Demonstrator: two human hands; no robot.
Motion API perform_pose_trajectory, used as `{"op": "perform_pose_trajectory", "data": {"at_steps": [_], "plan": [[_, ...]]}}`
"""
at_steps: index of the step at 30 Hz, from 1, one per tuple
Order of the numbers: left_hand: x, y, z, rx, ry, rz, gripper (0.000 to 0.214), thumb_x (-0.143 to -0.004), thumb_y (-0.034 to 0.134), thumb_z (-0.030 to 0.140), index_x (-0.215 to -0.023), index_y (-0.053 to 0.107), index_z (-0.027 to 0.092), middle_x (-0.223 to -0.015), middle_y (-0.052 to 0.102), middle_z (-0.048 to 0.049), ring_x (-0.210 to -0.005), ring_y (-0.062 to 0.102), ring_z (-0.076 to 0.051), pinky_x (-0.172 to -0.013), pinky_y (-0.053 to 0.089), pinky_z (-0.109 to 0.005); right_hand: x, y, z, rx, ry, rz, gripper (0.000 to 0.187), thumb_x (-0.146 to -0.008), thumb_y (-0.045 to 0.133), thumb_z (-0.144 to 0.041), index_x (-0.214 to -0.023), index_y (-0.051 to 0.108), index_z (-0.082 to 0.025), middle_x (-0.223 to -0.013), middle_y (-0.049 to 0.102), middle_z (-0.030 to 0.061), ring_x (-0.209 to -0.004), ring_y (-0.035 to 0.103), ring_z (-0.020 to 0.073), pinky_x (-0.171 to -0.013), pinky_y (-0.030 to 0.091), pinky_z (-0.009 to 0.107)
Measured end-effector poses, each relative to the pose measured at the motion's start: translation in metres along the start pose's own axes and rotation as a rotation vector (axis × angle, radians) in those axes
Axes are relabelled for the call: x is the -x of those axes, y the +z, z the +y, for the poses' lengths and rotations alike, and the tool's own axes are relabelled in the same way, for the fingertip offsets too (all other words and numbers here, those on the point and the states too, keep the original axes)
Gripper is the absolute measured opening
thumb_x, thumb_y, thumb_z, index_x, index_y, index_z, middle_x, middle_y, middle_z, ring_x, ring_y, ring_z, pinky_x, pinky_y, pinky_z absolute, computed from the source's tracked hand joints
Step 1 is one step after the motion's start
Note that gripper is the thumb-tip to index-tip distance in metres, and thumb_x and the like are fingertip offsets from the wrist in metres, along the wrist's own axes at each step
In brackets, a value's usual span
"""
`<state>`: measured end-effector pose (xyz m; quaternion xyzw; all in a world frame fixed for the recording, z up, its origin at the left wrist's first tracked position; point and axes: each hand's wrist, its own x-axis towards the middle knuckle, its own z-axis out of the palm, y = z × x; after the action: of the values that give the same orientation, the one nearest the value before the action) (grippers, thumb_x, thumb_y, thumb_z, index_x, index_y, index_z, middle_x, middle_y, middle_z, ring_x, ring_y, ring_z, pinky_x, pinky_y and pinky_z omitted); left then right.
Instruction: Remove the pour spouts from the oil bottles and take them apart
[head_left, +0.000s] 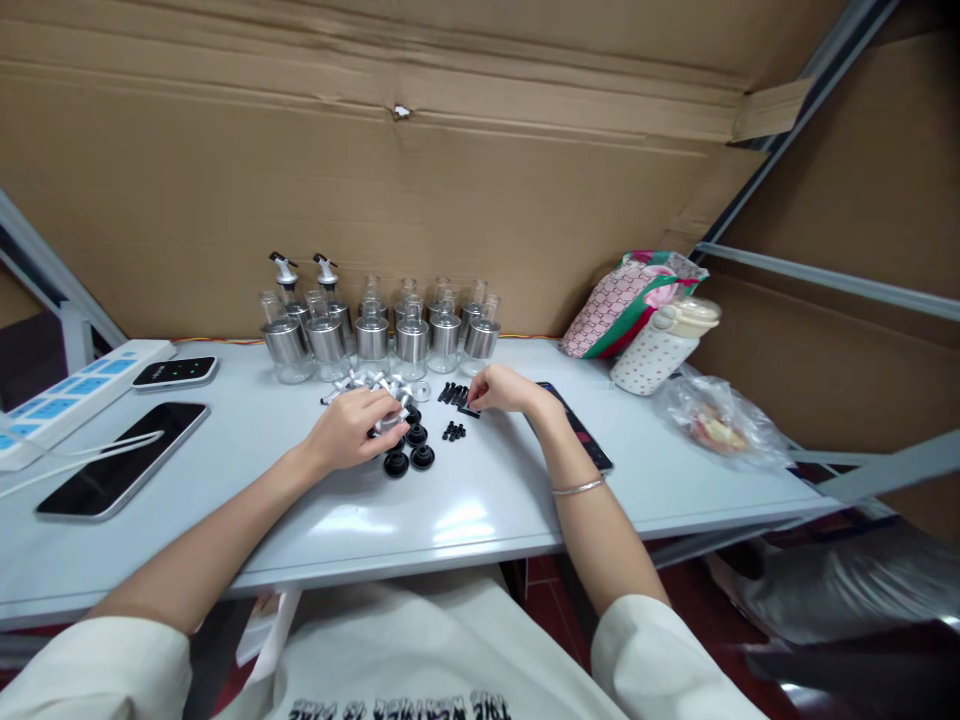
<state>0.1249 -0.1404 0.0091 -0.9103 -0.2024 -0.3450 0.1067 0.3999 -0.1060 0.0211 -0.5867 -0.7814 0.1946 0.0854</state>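
My left hand (354, 428) lies curled over a heap of silver pourer spouts (375, 385) and black round stoppers (409, 458) in the middle of the white table (465, 510); its fingers close on a silver spout. My right hand (501, 388) pinches a small black tube from the pile of black tubes (454, 395). A second little cluster of black tubes (453, 432) lies just in front. Behind stands a row of glass bottles with steel collars (390, 335); the two at the left carry fitted pourers (286, 270).
A phone (124, 458) with a white cable, a small black device (175, 372) and a power strip (64, 395) lie at the left. Another phone (581, 432) lies under my right wrist. A patterned bag (622, 305), a flask (664, 345) and a plastic bag (720, 420) sit right. Cardboard walls behind.
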Motion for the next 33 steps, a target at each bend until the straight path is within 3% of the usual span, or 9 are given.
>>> {"op": "perform_pose_trajectory", "data": {"at_steps": [12, 18, 23, 29, 33], "plan": [[0.000, 0.000, 0.000, 0.009, -0.010, -0.015, 0.026, -0.093, 0.041, 0.032, -0.077, 0.055, 0.016, -0.064, 0.056, -0.0015, -0.056, 0.048, -0.013, -0.057, 0.039, -0.024, 0.002, 0.006, -0.017, 0.070, 0.023, -0.052, 0.010, -0.061, 0.071, -0.017, -0.070, 0.074, -0.011, -0.062, 0.068, 0.0057, -0.060, 0.059, 0.0139, -0.053, 0.041, 0.020], [0.001, 0.000, 0.000, 0.004, -0.018, -0.022, 0.028, -0.093, 0.040, 0.033, -0.076, 0.055, 0.017, -0.063, 0.056, -0.0013, -0.056, 0.048, -0.012, -0.057, 0.039, -0.023, 0.000, 0.004, -0.008, 0.084, 0.016, 0.003, 0.013, -0.064, 0.064, -0.014, -0.073, 0.073, -0.011, -0.065, 0.069, 0.0043, -0.062, 0.059, 0.0130, -0.056, 0.040, 0.019], [0.000, 0.000, 0.000, 0.002, -0.010, -0.033, 0.028, -0.093, 0.040, 0.033, -0.076, 0.054, 0.017, -0.063, 0.056, -0.0012, -0.057, 0.048, -0.012, -0.057, 0.039, -0.023, -0.002, 0.006, -0.005, 0.088, 0.029, -0.036, 0.011, -0.061, 0.067, -0.013, -0.070, 0.073, -0.011, -0.062, 0.068, 0.0049, -0.059, 0.058, 0.0132, -0.055, 0.040, 0.020], [0.000, -0.001, 0.000, -0.001, -0.008, -0.029, 0.028, -0.093, 0.040, 0.033, -0.076, 0.054, 0.017, -0.063, 0.056, -0.0012, -0.056, 0.048, -0.012, -0.057, 0.039, -0.023, 0.002, -0.003, -0.005, 0.088, 0.039, 0.060, 0.018, -0.076, 0.058, -0.017, -0.084, 0.073, -0.011, -0.075, 0.071, 0.0064, -0.067, 0.059, 0.0126, -0.060, 0.040, 0.019], [-0.001, -0.001, 0.001, 0.003, 0.009, -0.010, 0.027, -0.093, 0.040, 0.032, -0.075, 0.054, 0.017, -0.062, 0.055, -0.0008, -0.055, 0.047, -0.012, -0.056, 0.038, -0.023, -0.002, 0.000, -0.002, 0.111, 0.070, 0.065, 0.015, -0.077, 0.058, -0.015, -0.079, 0.073, -0.011, -0.075, 0.072, 0.0073, -0.068, 0.060, 0.0137, -0.063, 0.040, 0.020]]}}
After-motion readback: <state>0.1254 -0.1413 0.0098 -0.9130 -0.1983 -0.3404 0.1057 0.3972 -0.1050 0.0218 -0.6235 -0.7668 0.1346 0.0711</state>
